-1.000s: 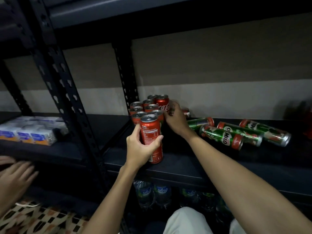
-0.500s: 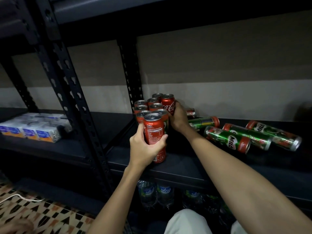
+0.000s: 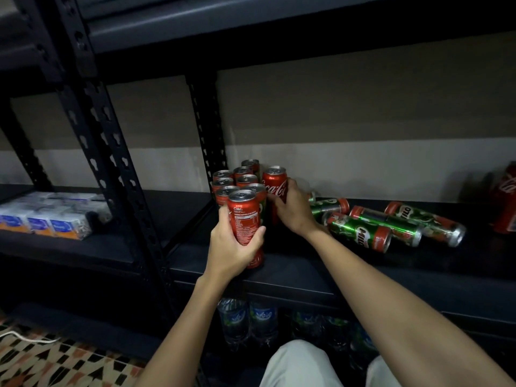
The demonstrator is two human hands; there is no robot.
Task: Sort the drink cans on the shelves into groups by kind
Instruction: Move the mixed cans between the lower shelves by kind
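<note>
Several red Coke cans stand upright in a cluster on the dark shelf, beside the rear post. My left hand grips a tall red Coke can at the cluster's front edge. My right hand grips another red Coca-Cola can on the cluster's right side. To the right, green Milo cans lie on their sides. At the far right edge stands one more red Coke can.
A black perforated upright stands left of the cans. White and blue drink cartons sit on the left shelf. Water bottles stand on the level below. A patterned floor shows at bottom left.
Both hands keep hold of their cans. The left-hand can has moved closer to the cluster. Another person's hand seen at the left edge a second ago is gone.
</note>
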